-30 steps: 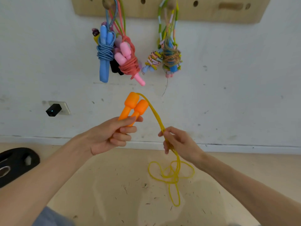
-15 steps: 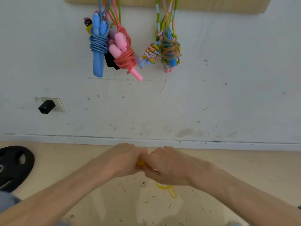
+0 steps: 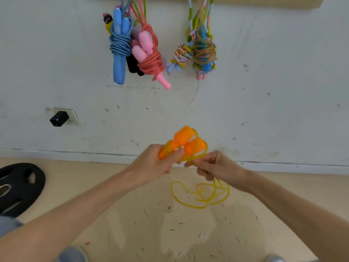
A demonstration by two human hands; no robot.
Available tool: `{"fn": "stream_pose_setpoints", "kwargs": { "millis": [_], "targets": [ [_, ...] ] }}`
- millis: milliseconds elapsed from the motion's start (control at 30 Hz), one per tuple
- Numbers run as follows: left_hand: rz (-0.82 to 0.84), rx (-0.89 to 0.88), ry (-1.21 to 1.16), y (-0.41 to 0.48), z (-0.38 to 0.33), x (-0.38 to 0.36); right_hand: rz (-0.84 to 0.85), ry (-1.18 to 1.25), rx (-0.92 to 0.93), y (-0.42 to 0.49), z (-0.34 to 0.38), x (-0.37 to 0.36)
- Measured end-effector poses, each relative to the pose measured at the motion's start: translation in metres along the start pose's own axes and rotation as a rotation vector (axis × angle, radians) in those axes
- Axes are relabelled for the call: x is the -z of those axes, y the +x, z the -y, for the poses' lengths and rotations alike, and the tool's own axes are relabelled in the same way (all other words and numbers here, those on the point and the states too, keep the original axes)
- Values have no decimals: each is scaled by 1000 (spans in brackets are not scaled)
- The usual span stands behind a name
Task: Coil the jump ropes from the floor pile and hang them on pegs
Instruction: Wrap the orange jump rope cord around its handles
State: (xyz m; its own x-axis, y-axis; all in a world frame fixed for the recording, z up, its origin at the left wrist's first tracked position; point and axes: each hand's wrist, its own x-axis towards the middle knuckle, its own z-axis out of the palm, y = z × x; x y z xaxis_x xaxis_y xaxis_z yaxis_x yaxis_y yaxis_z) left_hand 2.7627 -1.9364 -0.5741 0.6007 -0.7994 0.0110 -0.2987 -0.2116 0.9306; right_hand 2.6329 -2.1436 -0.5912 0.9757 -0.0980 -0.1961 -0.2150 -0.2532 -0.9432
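My left hand [image 3: 156, 166] grips the two orange handles [image 3: 186, 140] of a jump rope, their thick ends pointing up. A turn of the yellow cord [image 3: 200, 193] lies around the handles. My right hand [image 3: 215, 166] pinches that cord just right of the handles. The rest of the cord hangs down from my right hand and lies in loose loops on the floor. On the wall above hang coiled ropes: a blue one [image 3: 120, 46], a pink one [image 3: 150, 57] and a beaded multicoloured bundle [image 3: 203, 52].
A wooden peg board strip [image 3: 264, 1] runs along the top edge. A black plug [image 3: 59, 119] sits in a wall socket at the left. A black weight plate [image 3: 18, 188] lies on the floor at far left. The tan floor carries small bits of debris.
Both hands dropped low and met half a second ago, then rose again. The cord now runs around the orange handles, and less of it lies on the floor than a second ago.
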Motion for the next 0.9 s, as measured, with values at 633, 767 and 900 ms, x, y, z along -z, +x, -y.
{"fn": "stream_pose_setpoints", "kwargs": {
  "millis": [633, 767, 900],
  "targets": [
    [621, -85, 653, -16, 17, -3, -67, -590, 285, 8, 40, -12],
    [578, -148, 372, -22, 1, -12, 4, -128, 106, 10, 28, 7],
    [239, -50, 72, -18, -9, -11, 57, 177, -44, 9, 1, 0]
  ]
}}
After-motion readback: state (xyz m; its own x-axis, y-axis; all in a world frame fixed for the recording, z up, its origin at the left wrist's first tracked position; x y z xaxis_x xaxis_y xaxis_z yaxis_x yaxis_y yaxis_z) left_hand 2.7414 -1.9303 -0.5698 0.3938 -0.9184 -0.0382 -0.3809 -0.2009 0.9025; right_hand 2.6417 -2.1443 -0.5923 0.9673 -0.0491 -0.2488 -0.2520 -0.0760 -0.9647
